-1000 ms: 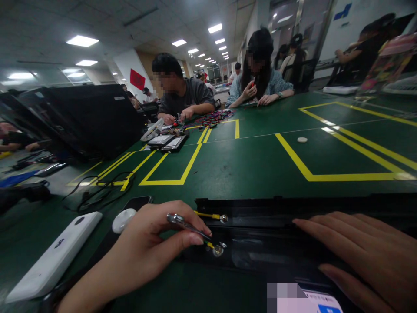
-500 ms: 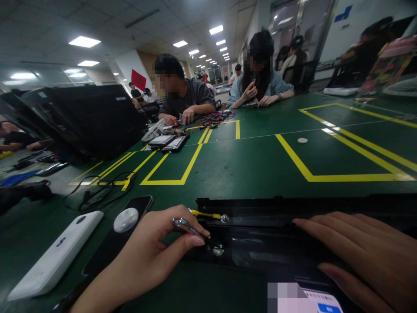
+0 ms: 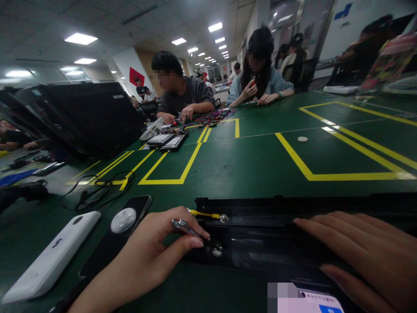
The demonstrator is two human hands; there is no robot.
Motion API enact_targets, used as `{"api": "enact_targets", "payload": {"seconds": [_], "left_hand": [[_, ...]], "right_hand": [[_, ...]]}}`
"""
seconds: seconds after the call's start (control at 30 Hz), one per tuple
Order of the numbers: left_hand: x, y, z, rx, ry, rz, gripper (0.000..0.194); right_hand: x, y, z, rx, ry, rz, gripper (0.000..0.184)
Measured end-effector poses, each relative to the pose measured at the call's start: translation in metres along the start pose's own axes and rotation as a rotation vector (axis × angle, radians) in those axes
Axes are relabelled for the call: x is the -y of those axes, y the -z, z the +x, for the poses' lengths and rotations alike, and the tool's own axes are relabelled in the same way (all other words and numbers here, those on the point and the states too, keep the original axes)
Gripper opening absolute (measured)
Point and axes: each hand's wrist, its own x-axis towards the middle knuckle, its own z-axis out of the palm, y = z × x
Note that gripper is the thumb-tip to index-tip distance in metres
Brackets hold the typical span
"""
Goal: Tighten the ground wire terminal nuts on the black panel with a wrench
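My left hand (image 3: 145,254) pinches a slim metal tool (image 3: 185,227) between thumb and fingers. Its dark tip reaches the lower screw terminal (image 3: 217,250) on a long black plastic panel (image 3: 260,208). A yellow wire (image 3: 203,213) runs to a second screw terminal (image 3: 223,218) above it, and a short yellow wire shows faintly by the lower one. My right hand (image 3: 355,243) lies flat on the panel's right part, fingers extended, holding nothing.
A white phone (image 3: 50,256) and a black phone (image 3: 114,234) with a round white object lie left of my left hand. Black cables, hard drives and coloured wires lie on the green, yellow-taped bench. Two seated people work across it.
The tool's tip has moved from just left of the lower screw terminal onto it. My left hand has shifted slightly right; my right hand stays in place.
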Motion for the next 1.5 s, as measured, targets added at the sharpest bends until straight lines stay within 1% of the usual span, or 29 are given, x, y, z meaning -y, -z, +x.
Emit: {"api": "enact_targets", "payload": {"seconds": [0.13, 0.23, 0.3, 0.37, 0.47, 0.57, 0.67, 0.77, 0.9, 1.0, 1.13, 1.23, 1.3, 1.43, 1.5], "left_hand": [[-0.004, 0.002, 0.004, 0.030, 0.013, 0.004, 0.028], [-0.003, 0.003, 0.003, 0.045, 0.024, 0.011, 0.026], [-0.001, 0.003, 0.002, 0.053, 0.030, 0.017, 0.026], [0.001, 0.002, 0.001, 0.051, 0.030, 0.023, 0.025], [0.004, 0.000, -0.002, 0.016, 0.016, 0.018, 0.023], [0.006, -0.001, -0.006, -0.022, -0.001, 0.007, 0.032], [0.004, -0.002, -0.007, -0.038, -0.004, -0.005, 0.038], [-0.006, 0.000, 0.001, -0.057, 0.013, -0.019, 0.037], [-0.022, 0.003, 0.014, -0.161, 0.058, -0.055, 0.029], [-0.027, 0.003, 0.015, -0.206, 0.067, -0.033, 0.026], [-0.025, -0.001, 0.007, -0.186, 0.032, 0.080, 0.031], [-0.019, -0.005, -0.002, -0.143, 0.010, 0.131, 0.033], [-0.014, -0.006, -0.010, -0.133, -0.011, 0.149, 0.034], [-0.007, -0.008, -0.021, -0.080, 0.010, 0.181, 0.033], [-0.005, -0.008, -0.023, -0.072, 0.016, 0.203, 0.034]], "right_hand": [[0.003, -0.002, 0.009, -0.031, -0.030, 0.061, 0.068], [0.001, -0.001, 0.005, -0.033, -0.030, 0.056, 0.069], [-0.001, 0.000, 0.000, -0.016, -0.009, 0.018, 0.070], [-0.004, 0.002, -0.006, 0.021, 0.059, -0.076, 0.071], [-0.006, 0.005, -0.009, 0.096, 0.188, -0.253, 0.076], [-0.006, 0.006, -0.009, 0.128, 0.239, -0.319, 0.080], [-0.005, 0.004, -0.007, 0.130, 0.245, -0.331, 0.080], [-0.005, 0.003, -0.007, 0.136, 0.231, -0.325, 0.078], [-0.005, 0.002, -0.009, 0.101, 0.187, -0.266, 0.077], [-0.003, 0.004, -0.009, 0.089, 0.173, -0.236, 0.076], [-0.001, 0.005, -0.007, 0.122, 0.203, -0.300, 0.075], [0.000, 0.005, -0.006, 0.132, 0.241, -0.348, 0.074], [0.000, 0.005, -0.006, 0.136, 0.240, -0.364, 0.073], [0.001, 0.005, -0.008, 0.129, 0.245, -0.359, 0.073], [0.001, 0.006, -0.007, 0.122, 0.244, -0.354, 0.073]]}}
